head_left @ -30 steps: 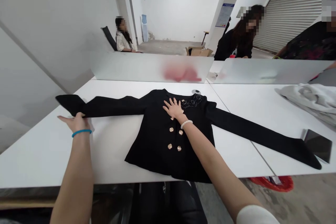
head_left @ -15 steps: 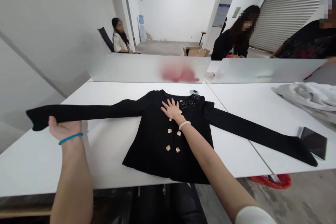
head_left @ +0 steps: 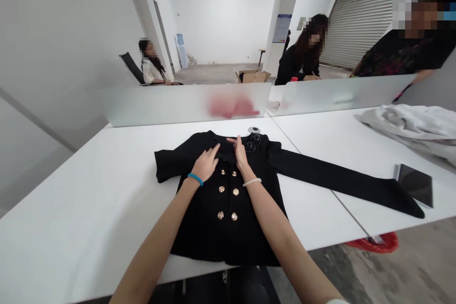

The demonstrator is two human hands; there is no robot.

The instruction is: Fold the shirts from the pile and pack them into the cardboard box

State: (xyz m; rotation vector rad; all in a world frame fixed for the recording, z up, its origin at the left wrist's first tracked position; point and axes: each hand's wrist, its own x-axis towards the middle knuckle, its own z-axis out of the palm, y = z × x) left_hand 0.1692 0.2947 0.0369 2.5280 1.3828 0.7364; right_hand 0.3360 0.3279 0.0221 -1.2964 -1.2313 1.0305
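A black jacket [head_left: 199, 228] lies front up on the white table, with two rows of gold buttons [head_left: 221, 215] and dark flower trim [head_left: 253, 142] at the collar. Its sleeve on my left is doubled back at a fold [head_left: 164, 165], the rest lying across the upper chest. My left hand [head_left: 205, 164] rests on that folded sleeve, fingers stretched out. Beside it, my right hand [head_left: 241, 153] stands on edge near the neckline, fingers extended and partly hidden behind the hand. The other sleeve [head_left: 331, 180] stretches out straight to the right.
A frosted divider [head_left: 160, 104] runs along the table's back edge, with people beyond it. White cloth [head_left: 413, 123] is heaped at the right, near a dark flat object [head_left: 416, 184]. Under the table edge is a red-lined bin [head_left: 384, 243]. A small round item [head_left: 254, 129] lies behind the collar.
My left hand has brought the left sleeve inward over the chest, folding it. My right hand has turned from lying flat onto its edge. The view has shifted slightly.
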